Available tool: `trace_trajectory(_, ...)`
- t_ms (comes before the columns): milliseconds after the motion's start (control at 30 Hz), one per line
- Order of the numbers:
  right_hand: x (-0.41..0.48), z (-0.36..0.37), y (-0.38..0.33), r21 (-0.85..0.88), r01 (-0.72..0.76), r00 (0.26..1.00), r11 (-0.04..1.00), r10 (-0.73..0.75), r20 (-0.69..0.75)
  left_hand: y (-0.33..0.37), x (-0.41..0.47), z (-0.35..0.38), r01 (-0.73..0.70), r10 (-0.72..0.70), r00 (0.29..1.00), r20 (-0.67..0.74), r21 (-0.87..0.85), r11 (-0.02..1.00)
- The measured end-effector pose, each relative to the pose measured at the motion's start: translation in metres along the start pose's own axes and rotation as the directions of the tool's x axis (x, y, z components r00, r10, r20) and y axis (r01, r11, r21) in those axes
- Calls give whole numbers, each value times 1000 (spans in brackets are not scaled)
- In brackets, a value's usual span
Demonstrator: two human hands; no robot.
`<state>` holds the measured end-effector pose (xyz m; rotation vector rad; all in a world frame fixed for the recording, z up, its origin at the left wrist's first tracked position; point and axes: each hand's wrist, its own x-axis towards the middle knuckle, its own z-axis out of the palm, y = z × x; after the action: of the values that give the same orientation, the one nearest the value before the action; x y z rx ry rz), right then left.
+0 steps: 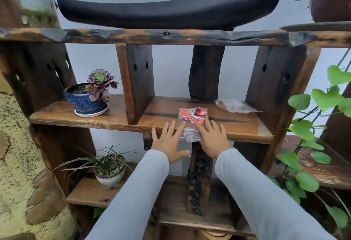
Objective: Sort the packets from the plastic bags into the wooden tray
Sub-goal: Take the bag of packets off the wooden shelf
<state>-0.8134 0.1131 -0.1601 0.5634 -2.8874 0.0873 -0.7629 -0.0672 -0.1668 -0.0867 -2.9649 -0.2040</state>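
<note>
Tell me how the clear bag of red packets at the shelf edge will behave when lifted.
Probably floppy: the clear bag is thin film, overhanging the shelf edge. Likely light, since it holds only small flat red packets. Those lie loose inside, so they may slide and bunch at the low end, and the glossy film could slip in a loose grip.

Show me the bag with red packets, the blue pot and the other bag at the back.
bag with red packets point(192, 116): head view, on the red packets inside.
blue pot point(84, 101): head view, middle of its glazed side.
other bag point(233, 105): head view, middle of its clear plastic.
</note>
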Motion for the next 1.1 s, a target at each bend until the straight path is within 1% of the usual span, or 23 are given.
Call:
trace_trajectory(133,-2,-11,2,74,7,997,997,-13,79,-4,-5,-2,1,-1,1000,-7,-83,997)
trace_trajectory(267,-6,-51,-2,250,14,977,968,-67,203,-13,-16,-7,52,-60,998,-22,-283,958)
trace_trajectory(333,-13,-82,-5,352,46,966,935,-132,223,-20,-22,-7,90,-106,994,-21,-380,921)
trace_trajectory(367,-18,-96,-6,435,75,962,897,-179,205,-24,-26,-6,106,-126,992,-18,-431,896)
trace_trajectory(400,-25,-110,-8,523,67,963,850,-193,190,-26,-30,-5,113,-139,990,-18,-489,865)
trace_trajectory(467,-36,-131,-12,651,-33,969,758,-136,208,-30,-38,-4,107,-148,989,-12,-634,766)
trace_trajectory(500,-39,-137,-14,686,-66,967,725,-124,223,-30,-43,-5,100,-145,989,-1,-714,693)
trace_trajectory(600,-44,-146,-21,758,-121,954,640,-137,268,-26,-57,-10,86,-67,996,63,-901,426)
trace_trajectory(667,-47,-145,-28,801,-177,940,572,-142,309,-22,-66,-11,96,11,995,104,-950,296)
trace_trajectory(733,-49,-143,-36,831,-228,918,508,-173,357,-17,-77,-9,153,86,982,169,-974,169)
trace_trajectory(767,-49,-141,-41,836,-243,909,492,-184,373,-15,-82,-7,181,125,973,194,-977,111)
trace_trajectory(800,-49,-139,-45,829,-241,907,504,-186,377,-14,-85,-4,200,155,966,208,-978,64)
trace_trajectory(900,-47,-139,-56,817,-246,910,521,-166,380,-15,-94,0,223,192,957,219,-975,0)
trace_trajectory(967,-45,-138,-62,809,-245,912,535,-156,379,-19,-98,0,220,210,954,214,-975,-8)
trace_trajectory(1033,-44,-137,-70,778,-239,915,581,-133,380,-24,-101,-1,217,236,950,206,-976,-22)
trace_trajectory(1100,-42,-135,-80,762,-231,922,604,-113,369,-27,-104,-5,238,258,944,205,-966,-105)
